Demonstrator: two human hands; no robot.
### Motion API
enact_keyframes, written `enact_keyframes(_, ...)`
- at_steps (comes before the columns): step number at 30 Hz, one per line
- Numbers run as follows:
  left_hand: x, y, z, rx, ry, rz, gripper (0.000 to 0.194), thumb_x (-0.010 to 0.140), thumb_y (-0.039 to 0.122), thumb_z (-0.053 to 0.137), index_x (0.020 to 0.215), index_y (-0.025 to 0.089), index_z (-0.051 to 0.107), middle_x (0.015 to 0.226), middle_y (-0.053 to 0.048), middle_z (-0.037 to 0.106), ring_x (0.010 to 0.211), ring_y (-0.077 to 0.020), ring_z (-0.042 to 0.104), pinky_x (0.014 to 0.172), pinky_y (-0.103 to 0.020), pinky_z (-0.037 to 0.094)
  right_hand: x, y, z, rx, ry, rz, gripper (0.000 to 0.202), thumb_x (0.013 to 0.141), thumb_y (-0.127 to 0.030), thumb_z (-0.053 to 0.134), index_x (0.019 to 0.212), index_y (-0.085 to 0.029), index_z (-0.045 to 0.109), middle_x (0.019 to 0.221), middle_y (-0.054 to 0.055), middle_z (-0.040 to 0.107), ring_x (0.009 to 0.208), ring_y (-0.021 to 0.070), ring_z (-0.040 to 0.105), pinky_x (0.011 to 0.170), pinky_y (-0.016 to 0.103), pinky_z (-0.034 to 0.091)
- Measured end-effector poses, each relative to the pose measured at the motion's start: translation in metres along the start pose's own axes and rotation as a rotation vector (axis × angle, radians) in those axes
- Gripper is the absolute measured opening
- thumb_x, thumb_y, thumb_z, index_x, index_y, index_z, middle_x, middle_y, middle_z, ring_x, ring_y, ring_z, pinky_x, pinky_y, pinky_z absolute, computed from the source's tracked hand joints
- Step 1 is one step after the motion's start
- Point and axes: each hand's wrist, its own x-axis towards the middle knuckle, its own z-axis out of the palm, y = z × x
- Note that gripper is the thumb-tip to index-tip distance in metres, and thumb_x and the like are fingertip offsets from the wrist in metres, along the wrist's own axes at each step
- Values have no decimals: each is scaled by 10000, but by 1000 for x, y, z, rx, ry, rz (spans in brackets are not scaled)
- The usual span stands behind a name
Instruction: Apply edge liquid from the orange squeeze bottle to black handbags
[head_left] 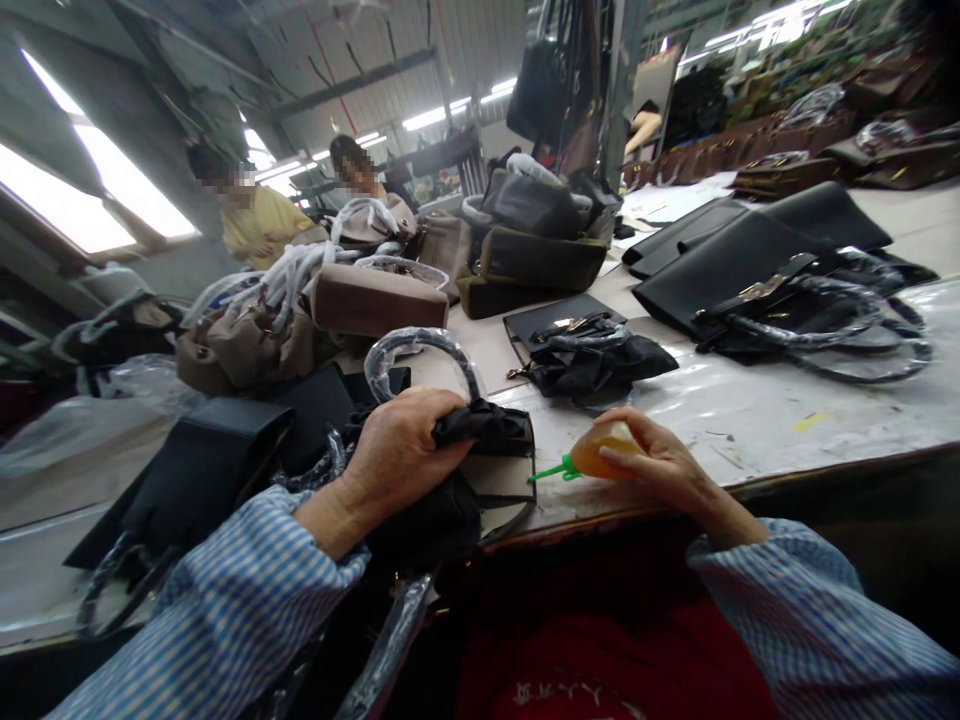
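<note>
My left hand (401, 460) is closed on the bunched black lining of a black handbag (427, 520) that lies at the table's front edge. The bag's beige inner panel (499, 473) shows, and a plastic-wrapped handle loop (420, 345) rises behind my hand. In my right hand (664, 460) is a squeeze bottle (600, 452) of amber liquid, tilted to the left. Its green nozzle (551, 470) points at the panel's right edge, with the tip at or very near that edge; whether they touch I cannot tell.
Another black handbag (592, 350) lies just beyond the bottle, and larger black bags (750, 260) lie to the right. Brown handbags (379, 297) and dark ones (540, 255) are piled at the back. More black bags (217, 450) lie left. Across the table a person in yellow (262, 225) works.
</note>
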Motion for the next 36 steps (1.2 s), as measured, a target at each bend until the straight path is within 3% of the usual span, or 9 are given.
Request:
enact_keyframes(5, -3, 4, 0, -29, 27, -46, 130, 819, 165, 774, 943, 200, 764, 962, -48, 786, 900, -248, 737, 824, -351, 569, -2, 1, 1, 4, 80, -3, 478, 822, -585, 815, 1131, -258, 656, 940, 35, 730, 844, 283, 700, 745, 387, 556)
enact_keyframes(10, -9, 7, -2, -79, 50, -34, 165, 820, 230, 801, 976, 193, 763, 967, -54, 794, 910, -257, 744, 829, -364, 567, -7, -3, 0, 55, -52, 12, 446, 835, -556, 813, 1130, -256, 665, 927, 15, 718, 793, 251, 693, 712, 357, 549)
enact_keyframes(15, -17, 12, -6, -108, 59, -6, 147, 851, 286, 802, 963, 201, 759, 942, -34, 794, 882, -232, 740, 795, -337, 544, -11, -6, 1, 23, 49, -20, 451, 830, -560, 812, 1126, -257, 659, 912, 19, 724, 801, 255, 695, 721, 364, 545)
enact_keyframes(20, -27, 22, -11, -121, 99, -40, 174, 857, 284, 801, 1009, 214, 754, 989, -21, 799, 936, -227, 739, 852, -344, 547, -15, -9, 3, 72, -32, 2, 448, 820, -541, 828, 1133, -264, 666, 905, 9, 727, 758, 237, 689, 692, 352, 542)
enact_keyframes(24, -38, 31, -14, -142, 116, -85, 195, 829, 261, 811, 1008, 224, 743, 948, -6, 773, 908, -212, 730, 820, -331, 546, -19, -7, 3, 45, 78, -39, 451, 830, -553, 823, 1149, -276, 664, 900, 8, 722, 782, 241, 682, 716, 360, 537)
enact_keyframes(29, -50, 37, -18, -162, 119, -124, 194, 827, 264, 806, 1005, 222, 742, 965, -23, 771, 913, -221, 726, 816, -346, 553, -27, -12, -1, 26, -67, -29, 423, 853, -557, 820, 1151, -291, 679, 921, 3, 724, 795, 237, 692, 733, 360, 553)
enact_keyframes(34, -55, 40, -20, -169, 124, -142, 167, 815, 230, 788, 973, 238, 733, 935, -8, 766, 879, -215, 724, 791, -349, 556, -28, -13, -1, 9, 64, -120, 432, 862, -571, 814, 1168, -305, 663, 959, 19, 731, 851, 260, 700, 780, 393, 563)
enact_keyframes(36, -57, 41, -20, -152, 130, -138, 184, 798, 225, 796, 971, 243, 737, 937, -7, 770, 881, -218, 726, 784, -349, 561, -29, -12, -1, -19, 56, -122, 427, 868, -577, 807, 1162, -301, 667, 960, 27, 735, 846, 265, 700, 766, 396, 562)
